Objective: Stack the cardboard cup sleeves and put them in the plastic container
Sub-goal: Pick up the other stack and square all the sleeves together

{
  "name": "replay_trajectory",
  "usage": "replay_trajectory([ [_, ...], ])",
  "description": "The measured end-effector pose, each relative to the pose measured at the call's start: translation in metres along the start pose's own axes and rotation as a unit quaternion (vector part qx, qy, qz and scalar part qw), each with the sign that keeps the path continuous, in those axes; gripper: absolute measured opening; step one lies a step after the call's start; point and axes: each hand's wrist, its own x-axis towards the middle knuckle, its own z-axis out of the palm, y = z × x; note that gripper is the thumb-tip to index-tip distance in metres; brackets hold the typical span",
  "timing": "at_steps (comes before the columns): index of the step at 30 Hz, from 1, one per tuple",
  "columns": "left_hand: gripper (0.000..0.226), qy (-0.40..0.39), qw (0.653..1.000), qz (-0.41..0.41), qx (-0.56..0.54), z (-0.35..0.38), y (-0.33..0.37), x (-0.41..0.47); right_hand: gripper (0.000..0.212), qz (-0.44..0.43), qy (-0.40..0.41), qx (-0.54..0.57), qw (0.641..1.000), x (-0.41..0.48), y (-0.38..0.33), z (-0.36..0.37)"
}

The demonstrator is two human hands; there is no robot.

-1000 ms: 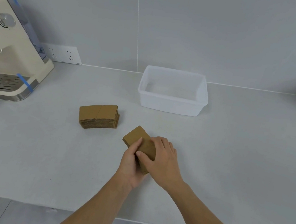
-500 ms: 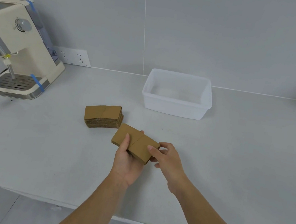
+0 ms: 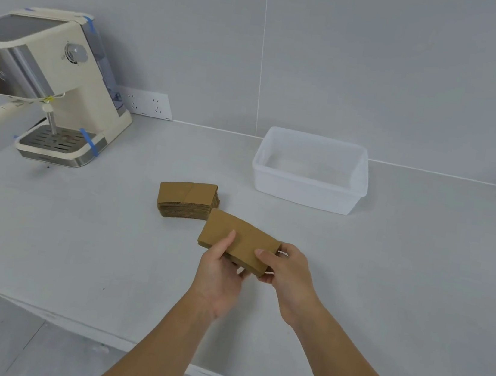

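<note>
A flat bundle of brown cardboard cup sleeves [image 3: 232, 228] is held above the counter by both hands. My left hand [image 3: 219, 274] grips it from below with the thumb on top, and my right hand [image 3: 285, 275] pinches its right end. A second stack of cardboard sleeves [image 3: 187, 199] lies on the counter just behind and left of the held bundle. The translucent plastic container [image 3: 308, 188] stands with nothing in it at the back, to the right of that stack.
A cream espresso machine [image 3: 60, 93] with blue tape strips stands at the back left. A wall socket [image 3: 149, 104] sits beside it. The grey counter's front edge [image 3: 125, 340] runs below my forearms.
The bundle was lifted off the counter and turned flatter, then carried slightly toward the resting stack. My right hand shifted from on top to the bundle's right end.
</note>
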Motion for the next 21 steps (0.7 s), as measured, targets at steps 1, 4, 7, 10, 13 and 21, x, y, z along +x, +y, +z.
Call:
replay_trajectory([
  [1, 0.029, 0.005, 1.000, 0.014, -0.005, 0.000, 0.003, 0.000, 0.034, -0.005, 0.002, -0.002, 1.000, 0.001, -0.001, 0.000],
  [4, 0.021, 0.025, 0.999, 0.042, 0.005, -0.004, 0.014, 0.000, 0.034, -0.012, 0.007, -0.009, 1.000, 0.005, -0.005, -0.001],
  [7, 0.005, 0.060, 0.996, 0.050, 0.051, -0.014, 0.028, 0.003, 0.036, -0.015, 0.007, -0.021, 1.000, 0.011, -0.008, -0.002],
  [10, 0.005, 0.072, 0.988, 0.042, 0.130, -0.022, 0.045, 0.003, 0.039, -0.015, 0.008, -0.024, 1.000, 0.019, -0.009, 0.001],
  [13, 0.010, 0.100, 0.977, 0.042, 0.184, -0.028, 0.062, 0.003, 0.037, -0.015, -0.003, -0.024, 1.000, 0.029, -0.011, 0.014],
  [21, 0.007, 0.170, 0.950, 0.053, 0.258, -0.043, 0.114, 0.028, 0.031, -0.039, 0.003, -0.051, 0.998, 0.056, -0.028, 0.063],
])
